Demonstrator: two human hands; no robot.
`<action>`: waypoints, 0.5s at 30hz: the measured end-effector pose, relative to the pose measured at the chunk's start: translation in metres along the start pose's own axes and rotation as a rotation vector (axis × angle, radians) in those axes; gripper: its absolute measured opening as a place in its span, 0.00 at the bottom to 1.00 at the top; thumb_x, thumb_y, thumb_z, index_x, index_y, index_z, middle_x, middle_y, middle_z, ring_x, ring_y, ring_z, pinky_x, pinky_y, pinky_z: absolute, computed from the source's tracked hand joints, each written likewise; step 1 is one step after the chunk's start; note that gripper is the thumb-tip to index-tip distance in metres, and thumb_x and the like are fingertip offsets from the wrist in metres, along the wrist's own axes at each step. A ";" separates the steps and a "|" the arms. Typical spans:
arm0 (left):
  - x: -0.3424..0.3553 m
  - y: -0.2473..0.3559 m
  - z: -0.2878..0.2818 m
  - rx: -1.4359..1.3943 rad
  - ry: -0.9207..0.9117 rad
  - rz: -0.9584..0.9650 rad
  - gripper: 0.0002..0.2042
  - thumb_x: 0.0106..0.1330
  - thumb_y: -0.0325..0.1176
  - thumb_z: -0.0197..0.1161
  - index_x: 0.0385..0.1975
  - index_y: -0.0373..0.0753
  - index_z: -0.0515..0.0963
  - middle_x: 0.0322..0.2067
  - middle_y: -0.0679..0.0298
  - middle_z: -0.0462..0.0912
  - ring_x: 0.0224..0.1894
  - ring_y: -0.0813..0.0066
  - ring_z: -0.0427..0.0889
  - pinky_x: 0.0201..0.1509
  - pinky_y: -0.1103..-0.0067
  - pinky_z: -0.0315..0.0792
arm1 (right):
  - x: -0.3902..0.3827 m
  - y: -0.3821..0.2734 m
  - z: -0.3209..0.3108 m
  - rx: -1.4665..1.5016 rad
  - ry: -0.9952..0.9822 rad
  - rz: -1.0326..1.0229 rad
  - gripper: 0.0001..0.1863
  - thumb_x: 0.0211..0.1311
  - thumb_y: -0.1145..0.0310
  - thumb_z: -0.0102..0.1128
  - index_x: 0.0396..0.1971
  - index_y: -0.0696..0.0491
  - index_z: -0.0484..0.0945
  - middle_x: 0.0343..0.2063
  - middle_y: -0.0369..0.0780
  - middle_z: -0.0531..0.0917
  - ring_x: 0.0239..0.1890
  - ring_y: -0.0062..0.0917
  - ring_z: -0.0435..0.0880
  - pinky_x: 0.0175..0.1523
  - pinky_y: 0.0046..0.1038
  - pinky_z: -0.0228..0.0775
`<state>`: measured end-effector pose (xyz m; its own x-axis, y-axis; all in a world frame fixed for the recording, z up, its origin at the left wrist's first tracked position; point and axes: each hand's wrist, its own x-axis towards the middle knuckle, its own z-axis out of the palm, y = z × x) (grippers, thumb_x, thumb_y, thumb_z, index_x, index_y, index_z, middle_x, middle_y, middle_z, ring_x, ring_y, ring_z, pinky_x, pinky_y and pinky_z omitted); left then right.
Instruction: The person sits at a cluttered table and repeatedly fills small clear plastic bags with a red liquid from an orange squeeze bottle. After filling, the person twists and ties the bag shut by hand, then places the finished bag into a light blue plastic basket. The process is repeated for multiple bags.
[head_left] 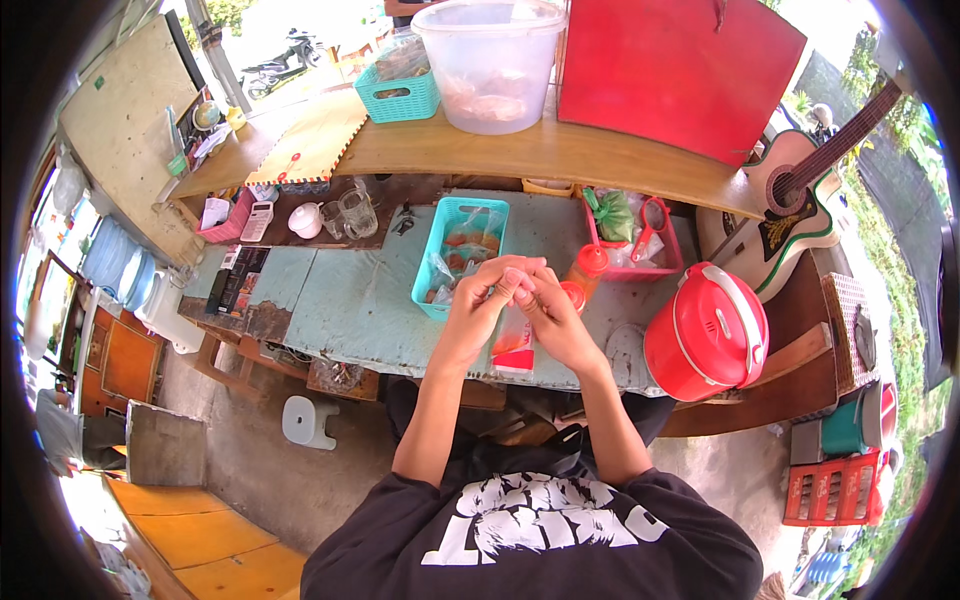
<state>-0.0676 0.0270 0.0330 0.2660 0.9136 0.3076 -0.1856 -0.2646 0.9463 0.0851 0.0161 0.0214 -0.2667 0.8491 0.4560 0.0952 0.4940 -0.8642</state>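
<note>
My left hand and my right hand are brought together above the blue-grey table, fingertips touching and thumbs side by side. Both are closed; anything between the fingers is hidden. Just under them lies a red and white packet, partly covered by my right hand. A turquoise basket with bagged brown food sits beyond my left hand. Close behind my right hand stands an orange-red squeeze bottle, with another orange-red lid nearer to me.
To the right stands a red cooler jug with a white handle. Behind it leans an acoustic guitar. A pink basket holds bags and a red-handled tool. The wooden shelf carries a clear tub. Glass mugs stand at the back left.
</note>
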 end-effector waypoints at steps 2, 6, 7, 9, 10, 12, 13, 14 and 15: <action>0.000 -0.003 0.003 -0.093 0.063 -0.007 0.15 0.76 0.40 0.56 0.39 0.34 0.82 0.48 0.60 0.82 0.48 0.76 0.77 0.54 0.76 0.71 | 0.000 0.002 0.003 -0.112 0.019 -0.054 0.13 0.77 0.65 0.49 0.45 0.59 0.77 0.48 0.40 0.75 0.54 0.30 0.69 0.60 0.30 0.61; 0.007 0.001 0.001 -0.152 0.116 0.072 0.16 0.77 0.40 0.55 0.32 0.34 0.79 0.38 0.62 0.82 0.36 0.82 0.75 0.38 0.81 0.71 | 0.003 -0.003 0.012 -0.157 0.047 -0.075 0.15 0.76 0.60 0.49 0.35 0.57 0.77 0.43 0.40 0.76 0.52 0.35 0.69 0.59 0.36 0.58; 0.009 0.004 0.000 -0.171 0.129 0.101 0.16 0.77 0.41 0.54 0.31 0.34 0.78 0.37 0.63 0.81 0.33 0.82 0.74 0.35 0.82 0.70 | 0.004 -0.006 0.013 -0.150 0.047 -0.061 0.17 0.76 0.58 0.49 0.34 0.55 0.77 0.42 0.40 0.77 0.52 0.37 0.69 0.58 0.38 0.58; 0.009 0.015 -0.002 -0.231 0.112 0.049 0.17 0.77 0.41 0.54 0.31 0.35 0.77 0.34 0.64 0.80 0.31 0.82 0.74 0.32 0.82 0.70 | 0.002 -0.009 0.015 -0.172 0.042 -0.064 0.17 0.76 0.58 0.48 0.33 0.55 0.77 0.41 0.40 0.76 0.52 0.36 0.69 0.59 0.37 0.57; 0.008 0.020 -0.004 -0.260 0.105 0.024 0.17 0.77 0.41 0.53 0.31 0.35 0.77 0.33 0.64 0.79 0.30 0.82 0.74 0.31 0.82 0.70 | 0.002 -0.010 0.016 -0.182 0.038 -0.067 0.17 0.76 0.58 0.48 0.33 0.55 0.77 0.41 0.41 0.76 0.52 0.36 0.69 0.59 0.37 0.57; 0.009 0.014 -0.010 -0.252 0.025 0.016 0.17 0.78 0.44 0.52 0.38 0.35 0.79 0.40 0.62 0.83 0.31 0.81 0.75 0.34 0.81 0.71 | 0.002 -0.009 0.013 -0.133 -0.001 -0.065 0.17 0.78 0.60 0.47 0.34 0.57 0.75 0.40 0.40 0.74 0.51 0.33 0.68 0.58 0.32 0.58; 0.009 0.015 -0.011 -0.241 -0.010 0.016 0.18 0.78 0.44 0.51 0.40 0.35 0.80 0.43 0.61 0.83 0.32 0.81 0.75 0.36 0.81 0.72 | 0.001 -0.008 0.011 -0.109 -0.021 -0.061 0.16 0.78 0.62 0.46 0.34 0.58 0.75 0.39 0.39 0.72 0.50 0.31 0.67 0.57 0.29 0.58; 0.009 0.015 -0.011 -0.230 -0.045 0.016 0.18 0.78 0.45 0.51 0.42 0.35 0.80 0.45 0.60 0.84 0.33 0.81 0.76 0.38 0.81 0.72 | 0.000 -0.005 0.009 -0.063 -0.033 -0.022 0.16 0.78 0.61 0.46 0.34 0.58 0.74 0.40 0.39 0.72 0.50 0.30 0.67 0.57 0.29 0.58; 0.009 0.016 -0.012 -0.189 -0.096 -0.008 0.19 0.78 0.46 0.50 0.42 0.35 0.80 0.48 0.58 0.83 0.39 0.79 0.76 0.42 0.79 0.71 | -0.001 -0.002 0.006 -0.018 -0.046 0.016 0.16 0.79 0.61 0.46 0.34 0.58 0.74 0.40 0.39 0.72 0.50 0.29 0.67 0.57 0.28 0.58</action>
<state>-0.0794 0.0342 0.0499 0.3557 0.8794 0.3164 -0.3548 -0.1861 0.9162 0.0795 0.0133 0.0216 -0.3085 0.8479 0.4312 0.1174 0.4838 -0.8673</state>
